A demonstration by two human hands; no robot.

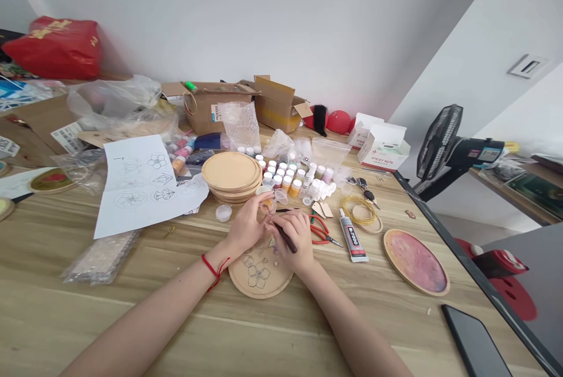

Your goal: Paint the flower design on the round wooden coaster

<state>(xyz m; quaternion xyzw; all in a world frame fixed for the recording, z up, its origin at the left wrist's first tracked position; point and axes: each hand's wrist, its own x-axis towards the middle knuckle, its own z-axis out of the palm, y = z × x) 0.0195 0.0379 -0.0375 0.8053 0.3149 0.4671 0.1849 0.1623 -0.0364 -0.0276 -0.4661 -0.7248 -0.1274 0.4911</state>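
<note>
My left hand [248, 226] is closed at the small clear plastic cup [267, 206], which has something orange in it. My right hand [295, 239] grips a tool with a dark brown handle [285, 240]; its tip, close to the cup, is too small to make out. Beneath both hands lies a round wooden plate [259, 290] with wire-like flower outlines [258, 277] on its face. Part of the plate is hidden by my hands. Red-handled pliers [320, 230] rest just right of my right hand.
Paint bottles [285, 180] and stacked round wooden plates [231, 173] stand behind my hands. Sheets with flower drawings [136, 183] lie left. To the right are a glue tube [353, 237], coiled gold wire [358, 211], a painted plate [416, 262] and a phone [475, 342]. Cardboard boxes [220, 110] line the wall.
</note>
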